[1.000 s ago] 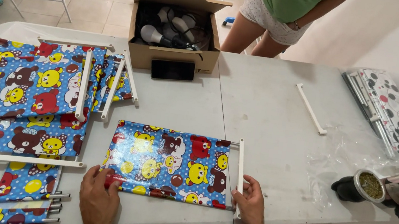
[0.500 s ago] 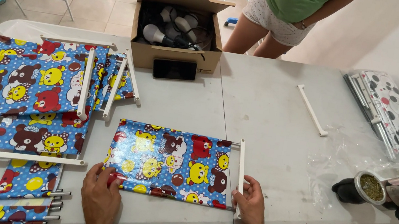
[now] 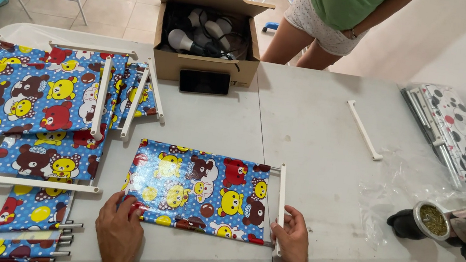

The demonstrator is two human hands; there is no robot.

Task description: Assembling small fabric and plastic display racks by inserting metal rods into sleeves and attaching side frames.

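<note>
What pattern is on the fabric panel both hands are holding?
Blue fabric panel with white dots and yellow, brown and red cartoon bears, edged by white rods; clearest in the head view.

A rectangular panel of glossy blue cloth (image 3: pixel 199 191), printed with yellow, brown and red cartoon bears, lay flat and spread out near the front edge of the white table (image 3: pixel 317 143). A white rod (image 3: pixel 280 209) ran along its right end. Its left front corner and that rod were both in the person's grasp.
</note>
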